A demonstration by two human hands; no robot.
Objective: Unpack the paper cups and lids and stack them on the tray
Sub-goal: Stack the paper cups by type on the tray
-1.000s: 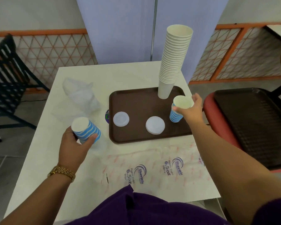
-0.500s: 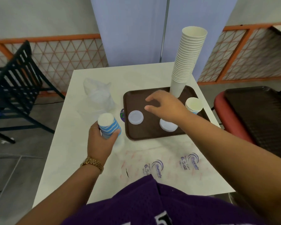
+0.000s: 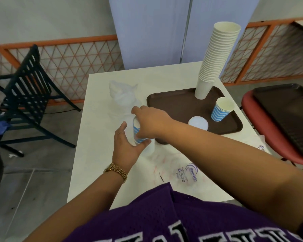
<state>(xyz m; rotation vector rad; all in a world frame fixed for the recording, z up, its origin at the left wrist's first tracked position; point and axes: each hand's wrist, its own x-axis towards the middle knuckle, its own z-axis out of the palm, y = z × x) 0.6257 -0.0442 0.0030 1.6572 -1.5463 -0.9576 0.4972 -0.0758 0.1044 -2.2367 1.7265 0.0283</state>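
A brown tray (image 3: 173, 105) lies on the white table. It carries a tall stack of white cups (image 3: 215, 58), a short stack of blue-striped cups (image 3: 222, 110) and a white lid pile (image 3: 198, 123). Just left of the tray, my right hand (image 3: 152, 123) reaches across and closes over another short stack of blue-striped cups (image 3: 137, 135). My left hand (image 3: 126, 145) is right beside that stack, fingers spread, thumb under its base. My right arm hides the tray's near left corner.
Crumpled clear plastic (image 3: 122, 95) lies left of the tray. A flat printed wrapper (image 3: 187, 172) covers the table's near edge. A black chair (image 3: 24, 95) stands on the left; a red chair holding a dark tray (image 3: 287, 119) on the right.
My right hand left the striped cups on the tray and crossed left onto the stack in my left hand. My left hand's fingers have spread apart from that stack.
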